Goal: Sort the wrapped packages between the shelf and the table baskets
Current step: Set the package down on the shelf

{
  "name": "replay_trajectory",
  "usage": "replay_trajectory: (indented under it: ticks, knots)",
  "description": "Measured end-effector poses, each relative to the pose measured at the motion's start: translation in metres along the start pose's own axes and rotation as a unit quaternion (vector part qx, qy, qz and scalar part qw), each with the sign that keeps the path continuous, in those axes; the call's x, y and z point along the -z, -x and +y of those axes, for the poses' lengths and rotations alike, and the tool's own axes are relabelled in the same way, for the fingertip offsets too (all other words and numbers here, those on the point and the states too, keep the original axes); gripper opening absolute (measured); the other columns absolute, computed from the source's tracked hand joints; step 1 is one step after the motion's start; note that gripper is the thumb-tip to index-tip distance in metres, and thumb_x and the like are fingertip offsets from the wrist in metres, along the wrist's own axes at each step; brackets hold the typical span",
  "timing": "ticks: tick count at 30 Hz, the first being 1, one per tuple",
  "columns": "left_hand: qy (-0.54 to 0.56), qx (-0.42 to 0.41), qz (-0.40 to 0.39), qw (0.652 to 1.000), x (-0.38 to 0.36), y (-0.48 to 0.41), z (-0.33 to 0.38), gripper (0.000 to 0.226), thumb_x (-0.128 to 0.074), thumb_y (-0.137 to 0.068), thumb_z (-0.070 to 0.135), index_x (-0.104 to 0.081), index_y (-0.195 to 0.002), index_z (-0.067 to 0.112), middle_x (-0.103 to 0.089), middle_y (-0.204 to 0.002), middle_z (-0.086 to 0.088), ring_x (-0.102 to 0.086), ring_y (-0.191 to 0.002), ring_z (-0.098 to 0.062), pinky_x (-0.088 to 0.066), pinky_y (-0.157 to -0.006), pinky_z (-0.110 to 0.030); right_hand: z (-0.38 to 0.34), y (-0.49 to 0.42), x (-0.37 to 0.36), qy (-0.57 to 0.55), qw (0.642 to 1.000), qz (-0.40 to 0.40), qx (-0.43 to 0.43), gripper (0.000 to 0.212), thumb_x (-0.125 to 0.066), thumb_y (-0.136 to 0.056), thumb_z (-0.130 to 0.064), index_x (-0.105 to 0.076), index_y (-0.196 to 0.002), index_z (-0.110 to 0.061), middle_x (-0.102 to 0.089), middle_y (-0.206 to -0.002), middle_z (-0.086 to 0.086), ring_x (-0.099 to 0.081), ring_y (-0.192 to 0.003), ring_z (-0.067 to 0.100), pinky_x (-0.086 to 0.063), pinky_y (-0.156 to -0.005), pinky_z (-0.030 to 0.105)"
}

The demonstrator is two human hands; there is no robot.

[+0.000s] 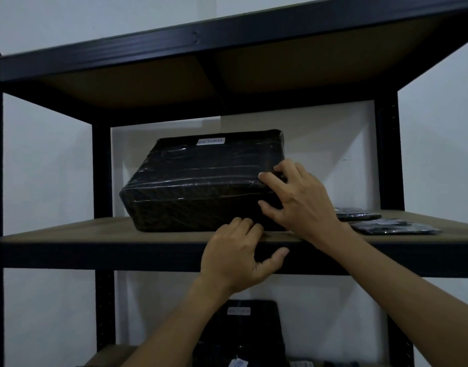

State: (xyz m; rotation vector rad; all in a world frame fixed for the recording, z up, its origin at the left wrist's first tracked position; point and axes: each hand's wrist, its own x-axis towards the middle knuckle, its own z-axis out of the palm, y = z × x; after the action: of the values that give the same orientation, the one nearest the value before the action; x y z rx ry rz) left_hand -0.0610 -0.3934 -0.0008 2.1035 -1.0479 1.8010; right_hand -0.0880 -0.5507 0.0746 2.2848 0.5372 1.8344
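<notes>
Package (201, 181), a boxy block in glossy, crinkled black film, sits on the flat wooden shelf (68, 231). Fingers of the right hand (299, 197) grip its corner; the left hand (235, 255) hooks the shelf edge just below.

Off-task stuff only. White wall (47, 160) behind the shelf (68, 234): plain and dim, with a grey-blue cast. It shows above the top board, on both sides and through the open bays. Brighter patch in the middle bay, with a soft vertical shadow edge near its top centre. Small dark speck on the wall (344, 159) to the right of that bay. Bottom edge of view: small white paper tag (237, 363), tilted, with blue markings I can't read, lying against something dark.
</notes>
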Motion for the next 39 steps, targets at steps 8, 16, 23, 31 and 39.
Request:
replay_trajectory:
  ticks: [8, 16, 23, 31, 39]
  knots:
    - [0.005, 0.014, 0.004, 1.000, 0.000, 0.001, 0.003, 0.052, -0.046, -0.086, 0.060, -0.063, -0.074, 0.012, -0.059, -0.069, -0.001, -0.054, -0.064, -0.016, -0.045, -0.054, -0.030, -0.004, 0.003, 0.003, -0.008, 1.000, 0.019, 0.006, 0.042, -0.071, -0.071, -0.036, -0.061, -0.104, -0.013, -0.056, -0.100, 0.015, -0.056, -0.081, 0.027, -0.046, -0.055, 0.029]
    - [-0.001, 0.019, 0.002, 1.000, 0.000, 0.000, 0.006, 0.050, -0.047, -0.087, 0.058, -0.062, -0.076, 0.012, -0.055, -0.070, -0.001, -0.051, -0.065, -0.017, -0.040, -0.055, -0.028, 0.002, 0.001, -0.003, -0.022, 0.997, -0.052, -0.045, 0.060, -0.066, -0.081, -0.036, -0.047, -0.134, -0.017, -0.049, -0.127, 0.012, -0.053, -0.106, 0.029, -0.054, -0.075, 0.039]
    - [-0.004, 0.034, 0.002, 0.999, -0.003, 0.002, 0.007, 0.049, -0.045, -0.088, 0.056, -0.060, -0.076, 0.012, -0.052, -0.071, -0.002, -0.051, -0.067, -0.020, -0.041, -0.056, -0.032, 0.019, -0.003, -0.017, -0.206, 0.958, -0.167, -0.112, 0.061, -0.063, -0.083, -0.012, -0.040, -0.139, -0.020, -0.033, -0.145, 0.002, -0.048, -0.120, 0.029, -0.041, -0.095, 0.031]
    - [-0.014, 0.026, -0.014, 0.999, -0.004, -0.006, 0.020, 0.049, -0.043, -0.088, 0.055, -0.060, -0.075, 0.011, -0.053, -0.070, -0.004, -0.051, -0.066, -0.022, -0.038, -0.056, -0.030, 0.037, 0.009, 0.005, -0.230, 0.942, -0.199, -0.142, 0.067, -0.066, -0.083, -0.024, -0.031, -0.140, -0.026, -0.035, -0.146, 0.003, -0.048, -0.125, 0.027, -0.043, -0.100, 0.046]
    - [0.032, -0.044, -0.068, 0.996, -0.028, -0.044, 0.085, 0.052, -0.037, -0.089, 0.056, -0.064, -0.086, 0.011, -0.062, -0.079, -0.004, -0.058, -0.072, -0.022, -0.045, -0.061, -0.033, 0.084, 0.041, 0.040, -0.081, 0.935, -0.277, -0.204, 0.048, -0.060, -0.087, -0.040, -0.043, -0.129, -0.024, -0.049, -0.130, 0.005, -0.053, -0.112, 0.023, -0.045, -0.087, 0.037]
